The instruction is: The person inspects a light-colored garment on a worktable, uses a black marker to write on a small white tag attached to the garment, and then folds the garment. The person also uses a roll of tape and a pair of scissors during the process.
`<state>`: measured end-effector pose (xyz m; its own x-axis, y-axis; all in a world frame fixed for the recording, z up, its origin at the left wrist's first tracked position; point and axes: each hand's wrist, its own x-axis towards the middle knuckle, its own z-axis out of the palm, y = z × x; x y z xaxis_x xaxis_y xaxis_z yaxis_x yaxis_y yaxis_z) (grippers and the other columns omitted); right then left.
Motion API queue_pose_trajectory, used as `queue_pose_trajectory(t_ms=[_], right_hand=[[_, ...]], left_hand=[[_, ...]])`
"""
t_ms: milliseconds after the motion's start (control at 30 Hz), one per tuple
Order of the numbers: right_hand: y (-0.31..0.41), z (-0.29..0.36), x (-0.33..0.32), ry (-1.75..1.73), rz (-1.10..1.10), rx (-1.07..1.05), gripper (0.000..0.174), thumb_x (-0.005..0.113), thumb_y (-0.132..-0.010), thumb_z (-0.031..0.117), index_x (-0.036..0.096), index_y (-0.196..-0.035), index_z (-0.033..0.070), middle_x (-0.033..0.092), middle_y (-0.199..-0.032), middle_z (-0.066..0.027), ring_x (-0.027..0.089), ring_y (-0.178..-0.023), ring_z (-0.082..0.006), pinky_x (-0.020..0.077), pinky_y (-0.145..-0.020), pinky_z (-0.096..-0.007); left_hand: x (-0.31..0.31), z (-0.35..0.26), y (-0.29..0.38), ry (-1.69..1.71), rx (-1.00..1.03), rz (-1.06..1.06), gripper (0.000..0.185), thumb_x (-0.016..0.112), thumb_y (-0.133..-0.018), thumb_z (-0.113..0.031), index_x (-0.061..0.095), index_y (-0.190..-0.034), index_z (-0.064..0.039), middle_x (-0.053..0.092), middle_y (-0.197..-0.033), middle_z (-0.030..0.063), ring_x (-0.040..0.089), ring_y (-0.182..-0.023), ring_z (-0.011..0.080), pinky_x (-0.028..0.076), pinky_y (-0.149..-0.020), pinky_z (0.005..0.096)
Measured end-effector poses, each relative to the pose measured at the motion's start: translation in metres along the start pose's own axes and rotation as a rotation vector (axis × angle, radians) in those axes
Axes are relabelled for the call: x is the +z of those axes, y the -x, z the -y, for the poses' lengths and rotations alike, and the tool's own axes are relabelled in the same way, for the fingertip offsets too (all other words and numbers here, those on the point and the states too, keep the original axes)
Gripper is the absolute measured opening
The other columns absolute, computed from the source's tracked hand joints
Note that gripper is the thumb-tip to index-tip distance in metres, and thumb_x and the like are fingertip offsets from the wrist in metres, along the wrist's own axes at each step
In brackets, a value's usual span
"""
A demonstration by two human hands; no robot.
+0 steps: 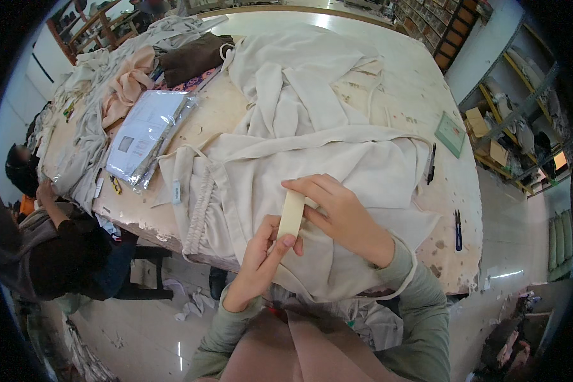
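My left hand (265, 255) grips the lower end of a pale yellow, narrow block-like thing (291, 215), thumb on its face. It could be a roll of tape seen edge-on; I cannot tell. At its upper end my right hand (341, 215) curls its fingers over the top, the thumb against its right side. Both hands are above a cream cloth garment (277, 167) spread over the table's near edge. A gathered elastic section (200, 205) runs down the garment's left part, beside a small pale blue label (176, 191). More cream fabric (296, 90) lies crumpled beyond.
On the worktable (410, 71) lie a plastic-wrapped packet (145, 133), a yellow cutter (115, 185), a black pen (431, 164), dark thread snips (458, 231) and a green box (450, 134). Piled cloth (93, 114) covers the left side, where another person (62, 243) sits.
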<state>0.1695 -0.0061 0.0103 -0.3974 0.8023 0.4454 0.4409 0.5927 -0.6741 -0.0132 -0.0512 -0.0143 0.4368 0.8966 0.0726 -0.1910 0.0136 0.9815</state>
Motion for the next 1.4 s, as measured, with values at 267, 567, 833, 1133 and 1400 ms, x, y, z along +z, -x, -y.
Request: queue_pose_trajectory(t_ms=[267, 567, 833, 1133, 1400], right_hand=[[0.000, -0.012, 0.010, -0.335, 0.199, 0.609, 0.028, 0.052, -0.088, 0.000, 0.057, -0.115, 0.003, 0.063, -0.081, -0.0100, 0.062, -0.069, -0.0198, 0.0476, -0.062, -0.0303], [-0.001, -0.005, 0.006, -0.127, -0.126, -0.025, 0.022, 0.066, -0.082, 0.004, 0.067, -0.105, 0.005, 0.065, -0.087, -0.0079, 0.063, -0.075, -0.0155, 0.0496, -0.067, -0.0256], [0.002, 0.005, 0.000, 0.057, -0.305, 0.157, 0.008, 0.067, -0.083, 0.003, 0.066, -0.091, 0.002, 0.062, -0.084, -0.0073, 0.063, -0.075, -0.0164, 0.0503, -0.065, -0.0262], [0.012, 0.035, -0.004, 0.303, -0.212, -0.095, 0.014, 0.063, -0.084, 0.002, 0.060, -0.097, 0.001, 0.057, -0.090, -0.0096, 0.061, -0.076, -0.0247, 0.0506, -0.061, -0.0338], [0.022, 0.070, -0.008, 0.199, -0.148, 0.030, 0.019, 0.074, -0.075, 0.003, 0.065, -0.092, 0.004, 0.064, -0.089, -0.0073, 0.062, -0.072, -0.0189, 0.0517, -0.062, -0.0290]], left_hand=[[0.006, 0.006, -0.003, 0.128, 0.122, 0.074, 0.028, 0.040, -0.101, -0.018, 0.038, -0.122, 0.001, 0.050, -0.091, 0.0069, 0.045, -0.083, 0.0128, 0.040, -0.078, 0.0285], [0.003, 0.010, -0.005, -0.159, -0.024, 0.017, 0.027, 0.039, -0.102, -0.017, 0.039, -0.122, 0.001, 0.051, -0.093, 0.0075, 0.047, -0.086, 0.0145, 0.040, -0.078, 0.0275], [-0.007, 0.027, -0.013, -0.563, 0.304, -0.073, 0.042, 0.049, -0.098, -0.018, 0.033, -0.130, 0.004, 0.050, -0.110, 0.0112, 0.048, -0.095, 0.0186, 0.041, -0.086, 0.0337], [-0.036, 0.012, -0.023, -0.773, 0.397, -0.025, 0.046, 0.063, -0.087, -0.010, 0.042, -0.127, 0.002, 0.048, -0.122, 0.0176, 0.057, -0.083, 0.0283, 0.043, -0.082, 0.0379], [-0.036, 0.016, -0.028, -0.510, 0.183, -0.288, 0.035, 0.059, -0.086, -0.003, 0.054, -0.120, -0.003, 0.062, -0.075, 0.0084, 0.055, -0.062, 0.0226, 0.040, -0.063, 0.0321]])
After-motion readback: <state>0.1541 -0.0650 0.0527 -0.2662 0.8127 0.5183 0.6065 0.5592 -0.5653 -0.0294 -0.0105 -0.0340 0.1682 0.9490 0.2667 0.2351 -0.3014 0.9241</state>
